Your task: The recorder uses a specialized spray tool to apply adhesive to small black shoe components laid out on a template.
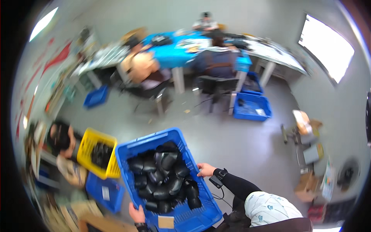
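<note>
Far left of frame: a person point(60, 137) sat by a yellow crate point(85, 149) holding dark parts; a small blue bin point(104, 191) lay just below it, lower left.

Lower centre: large blue crate point(133, 149) filled with black pipe elbows point(164, 178), a tan card point(166, 222) on its bare floor at the near end. Crate was carried between both hands, tilted in frame, over grey floor.

Left hand point(136, 212) was at the crate's near left corner, bottom edge of frame, fingers closed over the rim. Right hand point(206, 170) was on the right-hand rim, fingers curled onto the edge, a black band on the wrist.

Upper centre: two people sat on chairs at a blue table point(170, 52).

Right of centre: another blue crate point(251, 107) on the floor. Far right: cardboard boxes point(305, 123), blurred
</note>
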